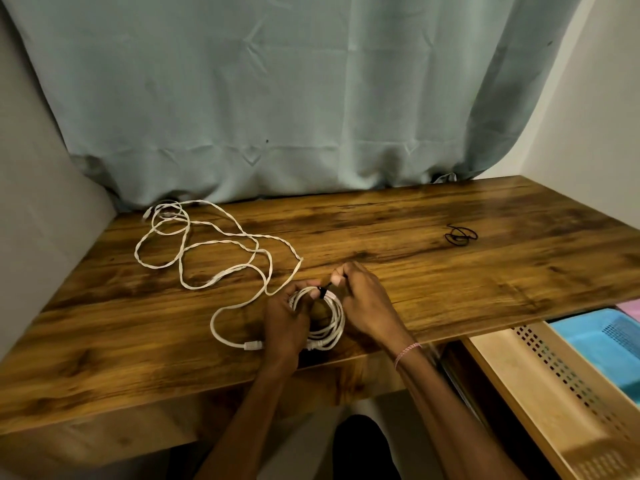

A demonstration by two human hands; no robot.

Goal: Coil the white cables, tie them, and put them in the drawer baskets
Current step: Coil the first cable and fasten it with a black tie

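Shows, nearest and low to the right of the fingers [298, 296], an open drawer under the table [485, 271] edge. Holds there a beige perforated basket [540, 375], then a blue basket [588, 341], then a pink basket [628, 310] at the frame's edge.

Holds the coiled white cable [334, 323] on the table near its front edge, between both hands. Grips the coil's left side with the left hand [285, 327], fingers curled round the loops. Pinches with the right hand [367, 306] the free end of a black tie [322, 292] that wraps the top of the coil, thumb and fingertips closed on it. Wears a pink bracelet [408, 351] on the right wrist.

Leaves a loose white cable [221, 251] sprawled to the left of the fingers and beyond them, in wide untidy loops reaching the table's far left corner. Puts one plug end just beside the left hand, touching the table; cannot tell whether joined to the coil.

Shows spare black ties [460, 234] far to the right of the fingers and beyond them, well apart from both cables.

Ends, past the table's far edge, in a creased pale teal cloth [277, 98] hanging down to the tabletop.
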